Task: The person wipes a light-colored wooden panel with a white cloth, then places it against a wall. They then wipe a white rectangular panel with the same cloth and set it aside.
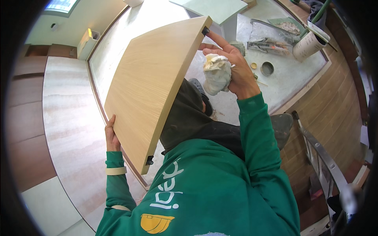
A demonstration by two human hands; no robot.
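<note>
A light wood-grain panel point(153, 82) is held tilted in front of my body. My left hand point(111, 134) grips its left edge, the fingers hidden behind the board. Crumpled in my right hand point(237, 66) is a white cloth point(218, 73) with a yellowish stain on top. The index finger of that hand reaches to a black fitting point(205, 31) at the panel's upper right corner. A second black fitting point(149, 160) sits on the same narrow edge near the lower corner.
A pale board point(214, 8) lies beyond the panel. On the right of the pale floor are plastic packaging point(271, 37), a printed cylindrical container point(310, 45) and a small round tin point(267, 68). An aluminium ladder point(322, 156) stands at the right, over wood-look flooring point(327, 100).
</note>
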